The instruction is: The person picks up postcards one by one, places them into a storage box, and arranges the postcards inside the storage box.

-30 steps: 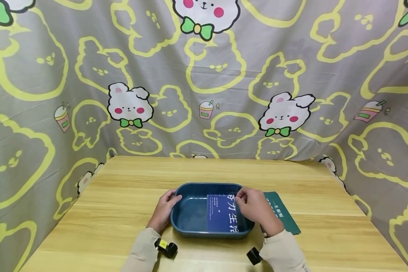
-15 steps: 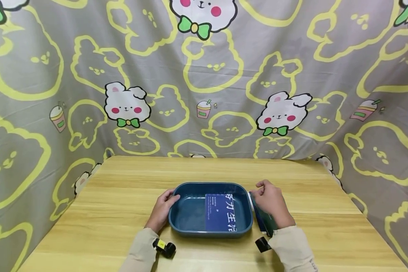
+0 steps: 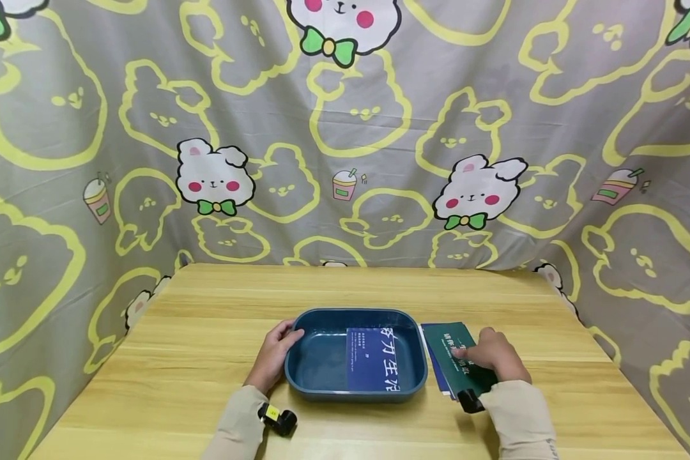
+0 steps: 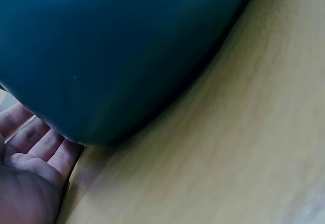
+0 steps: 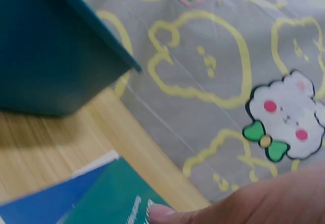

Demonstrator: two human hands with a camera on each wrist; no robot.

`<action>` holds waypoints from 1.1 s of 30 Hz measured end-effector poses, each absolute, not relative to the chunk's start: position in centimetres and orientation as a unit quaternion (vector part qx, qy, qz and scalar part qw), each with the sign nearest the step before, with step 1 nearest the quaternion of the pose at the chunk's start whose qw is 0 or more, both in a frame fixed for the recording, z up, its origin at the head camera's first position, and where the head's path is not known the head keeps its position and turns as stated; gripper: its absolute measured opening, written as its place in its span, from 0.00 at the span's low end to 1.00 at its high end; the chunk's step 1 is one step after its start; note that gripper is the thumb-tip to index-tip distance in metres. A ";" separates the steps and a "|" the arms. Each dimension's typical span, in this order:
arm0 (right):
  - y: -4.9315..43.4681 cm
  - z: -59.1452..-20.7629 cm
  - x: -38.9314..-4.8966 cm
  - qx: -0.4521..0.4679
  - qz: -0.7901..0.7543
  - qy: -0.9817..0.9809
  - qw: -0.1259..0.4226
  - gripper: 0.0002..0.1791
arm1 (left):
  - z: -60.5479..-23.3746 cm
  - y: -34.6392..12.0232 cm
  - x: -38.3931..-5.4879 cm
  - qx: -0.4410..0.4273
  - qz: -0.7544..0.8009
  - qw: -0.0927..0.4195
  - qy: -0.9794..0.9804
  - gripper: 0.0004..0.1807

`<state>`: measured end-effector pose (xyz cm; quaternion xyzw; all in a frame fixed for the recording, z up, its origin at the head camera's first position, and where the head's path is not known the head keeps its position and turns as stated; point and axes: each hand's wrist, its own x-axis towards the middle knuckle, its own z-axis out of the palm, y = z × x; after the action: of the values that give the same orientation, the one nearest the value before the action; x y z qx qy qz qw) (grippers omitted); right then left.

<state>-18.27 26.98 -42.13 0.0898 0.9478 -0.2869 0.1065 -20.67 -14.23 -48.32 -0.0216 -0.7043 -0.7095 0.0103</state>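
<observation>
A dark blue rectangular tray [image 3: 356,354] stands on the wooden table. My left hand [image 3: 277,351] holds its left end, with the thumb over the rim and the fingers [image 4: 45,142] along the outer wall. Inside the tray, towards its right end, lies a blue card [image 3: 372,359] with white lettering. Right of the tray, a green card [image 3: 451,351] with white writing overlaps another blue card [image 3: 439,372] and a pale edge. My right hand [image 3: 491,358] grips the green card at its right side, the thumb [image 5: 162,214] on top; its other fingers are mostly hidden.
The light wooden table [image 3: 207,319] reaches back to a grey curtain [image 3: 299,128] with yellow outlines and white rabbits. A small black camera [image 3: 278,418] is strapped to the left wrist, another camera [image 3: 469,400] to the right.
My right hand has left the card in the tray and moved right, over the rim, to the green card. The green card now sits closer to the tray. My left hand stays put.
</observation>
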 end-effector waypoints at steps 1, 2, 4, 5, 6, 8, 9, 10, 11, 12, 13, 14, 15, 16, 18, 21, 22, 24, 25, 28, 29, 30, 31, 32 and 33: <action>27.2 -42.3 -18.2 0.095 -0.291 0.945 0.116 0.39 | -48.3 -14.3 -20.6 -0.021 -0.710 0.010 -0.704 0.20; 27.3 -42.4 -18.2 0.098 -0.293 0.943 0.122 0.38 | -48.2 -14.3 -20.6 -0.024 -0.709 0.010 -0.705 0.20; 27.5 -42.7 -18.3 0.105 -0.297 0.940 0.130 0.37 | -48.1 -14.3 -20.6 -0.023 -0.710 0.007 -0.704 0.20; 27.6 -42.8 -18.3 0.106 -0.296 0.940 0.131 0.37 | -48.1 -14.3 -20.5 -0.022 -0.709 0.006 -0.705 0.20; 27.7 -42.9 -18.4 0.105 -0.293 0.941 0.132 0.36 | -48.0 -14.3 -20.5 -0.021 -0.709 0.005 -0.705 0.20; 27.8 -43.1 -18.4 0.105 -0.293 0.941 0.133 0.34 | -48.0 -14.3 -20.5 -0.021 -0.707 0.004 -0.707 0.20; 27.9 -43.2 -18.5 0.104 -0.294 0.941 0.135 0.32 | -48.0 -14.3 -20.5 -0.018 -0.707 0.003 -0.707 0.20; 28.0 -43.2 -18.5 0.104 -0.296 0.940 0.136 0.31 | -48.0 -14.2 -20.5 -0.015 -0.708 0.002 -0.706 0.20; 28.0 -43.3 -18.6 0.105 -0.301 0.938 0.137 0.30 | -48.0 -14.2 -20.5 -0.013 -0.707 0.002 -0.707 0.20; 28.1 -43.3 -18.6 0.106 -0.307 0.936 0.137 0.29 | -48.0 -14.2 -20.5 -0.014 -0.707 0.002 -0.707 0.20; 28.2 -43.4 -18.6 0.110 -0.314 0.933 0.137 0.28 | -48.0 -14.2 -20.5 -0.015 -0.707 0.002 -0.707 0.20; 28.2 -43.4 -18.6 0.114 -0.320 0.930 0.137 0.27 | -48.0 -14.2 -20.5 -0.016 -0.706 0.003 -0.708 0.20; 28.3 -43.4 -18.6 0.117 -0.328 0.928 0.136 0.26 | -48.0 -14.2 -20.5 -0.014 -0.708 0.002 -0.706 0.20; 28.4 -43.5 -18.6 0.122 -0.336 0.924 0.135 0.25 | -48.0 -14.2 -20.5 -0.017 -0.706 0.004 -0.708 0.20; 28.5 -43.6 -18.6 0.129 -0.356 0.917 0.128 0.20 | -48.0 -14.1 -20.6 -0.015 -0.706 0.003 -0.708 0.20; 28.6 -43.7 -18.6 0.137 -0.393 0.902 0.113 0.11 | -48.0 -14.1 -20.6 -0.010 -0.708 0.001 -0.706 0.19; 28.6 -43.8 -18.6 0.137 -0.405 0.898 0.106 0.09 | -48.0 -14.1 -20.6 -0.012 -0.706 0.002 -0.708 0.20; 28.7 -44.0 -18.6 0.137 -0.424 0.891 0.091 0.10 | -48.1 -14.1 -20.6 -0.010 -0.708 0.000 -0.706 0.19; 28.8 -44.0 -18.6 0.137 -0.428 0.889 0.087 0.10 | -48.1 -14.2 -20.7 -0.009 -0.708 -0.001 -0.706 0.19; 29.0 -44.0 -18.6 0.139 -0.438 0.885 0.075 0.04 | -48.2 -14.2 -20.7 -0.009 -0.707 -0.002 -0.707 0.20; 29.0 -43.9 -18.6 0.142 -0.439 0.884 0.073 0.03 | -48.1 -14.2 -20.7 -0.009 -0.709 -0.002 -0.705 0.20; 29.1 -43.8 -18.6 0.144 -0.441 0.883 0.073 0.07 | -48.1 -14.2 -20.7 -0.011 -0.707 -0.002 -0.707 0.20; 29.1 -43.8 -18.5 0.148 -0.445 0.880 0.071 0.10 | -48.1 -14.2 -20.6 -0.010 -0.707 -0.001 -0.707 0.20; 29.2 -43.7 -18.5 0.150 -0.451 0.877 0.068 0.14 | -48.1 -14.2 -20.6 -0.011 -0.707 0.000 -0.707 0.20; 29.2 -43.7 -18.5 0.152 -0.457 0.874 0.067 0.17 | -48.1 -14.2 -20.6 -0.010 -0.707 0.000 -0.708 0.20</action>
<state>-18.54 29.24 -43.66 0.1515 0.8739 -0.4570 0.0665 -20.58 -14.15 -48.07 -0.0099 -0.7075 -0.7066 -0.0001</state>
